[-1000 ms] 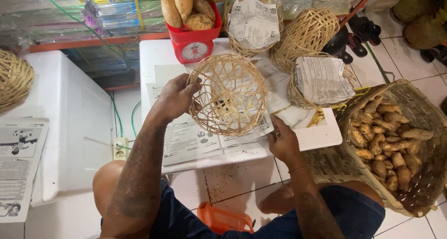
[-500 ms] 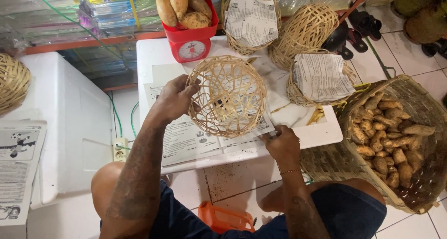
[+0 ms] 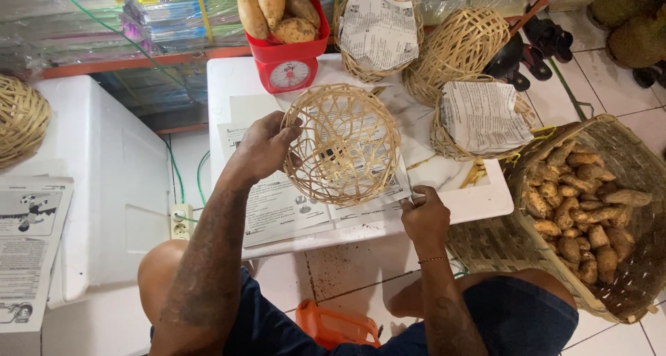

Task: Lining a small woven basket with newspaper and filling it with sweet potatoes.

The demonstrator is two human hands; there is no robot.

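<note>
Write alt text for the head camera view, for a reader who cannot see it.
Seen from above, a seated person's left hand tilts up an empty woven basket over a small white table, while the right hand pinches the edge of a newspaper sheet lying there. A red scale piled with sweet potatoes stands behind; a large basket of them sits at right.

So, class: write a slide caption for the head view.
Left hand tilts an empty woven basket over newspaper; right hand grips the paper's edge.

Single head view, looking steeply down, close over white table
</note>
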